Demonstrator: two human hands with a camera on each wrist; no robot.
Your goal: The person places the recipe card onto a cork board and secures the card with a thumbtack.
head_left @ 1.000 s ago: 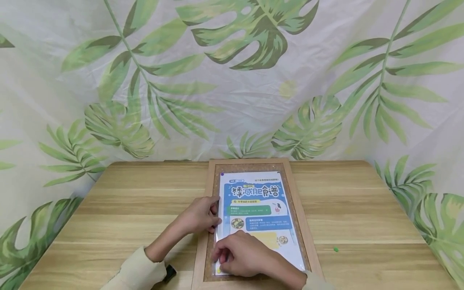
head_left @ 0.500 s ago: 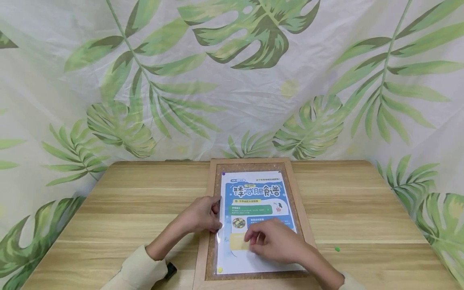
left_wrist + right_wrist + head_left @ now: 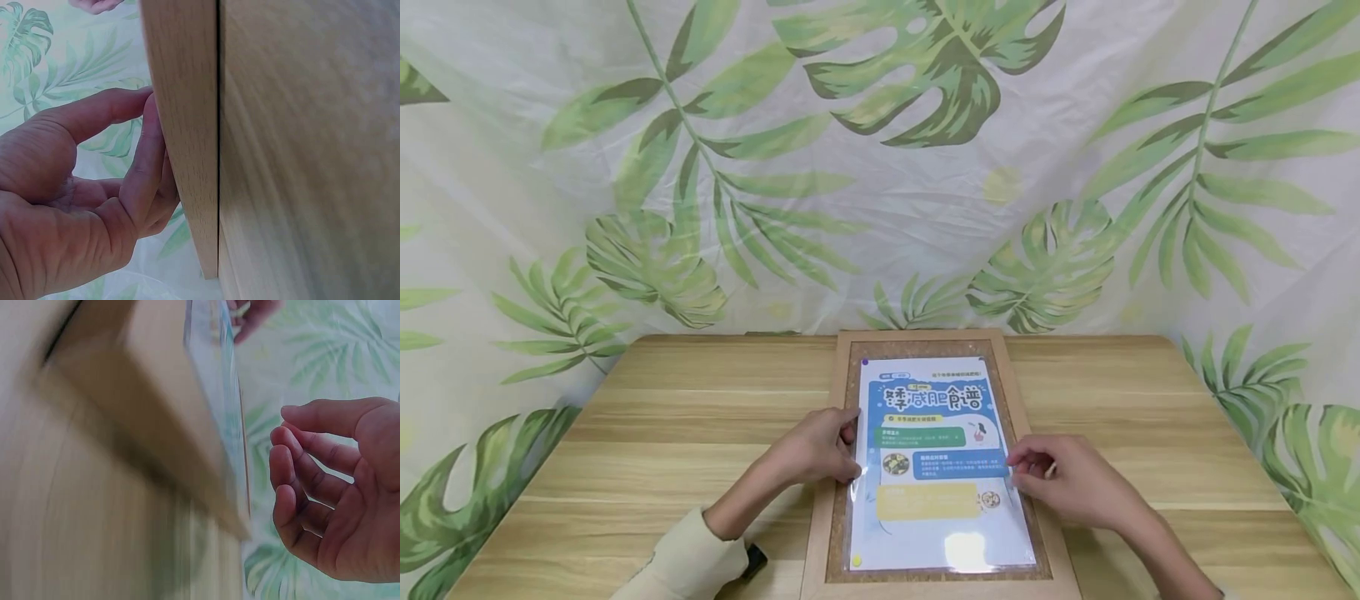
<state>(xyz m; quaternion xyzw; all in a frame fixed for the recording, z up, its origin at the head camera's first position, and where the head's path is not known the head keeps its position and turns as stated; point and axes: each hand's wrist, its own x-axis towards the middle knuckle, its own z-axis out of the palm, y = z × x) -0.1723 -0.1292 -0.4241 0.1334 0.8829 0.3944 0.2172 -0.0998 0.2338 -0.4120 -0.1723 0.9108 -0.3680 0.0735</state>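
Note:
A printed poster in a glossy clear sleeve lies on a wood-framed cork board. A purple pushpin marks its top left corner and a yellow pushpin its bottom left. My left hand rests at the poster's left edge, thumb and fingertips touching there; in the left wrist view the wooden frame hides part of the fingertips. At the poster's right edge is my right hand, fingers loosely bent. In the right wrist view, nothing shows between that hand's fingers.
Beneath the board is a wood-grain table. Behind it hangs a leaf-patterned cloth. A small black object lies beside my left sleeve, partly hidden by it.
My right hand has moved from the poster's bottom left corner across to its right edge, uncovering the yellow pushpin. A small green thing on the table is now hidden by my right arm. My left hand stays.

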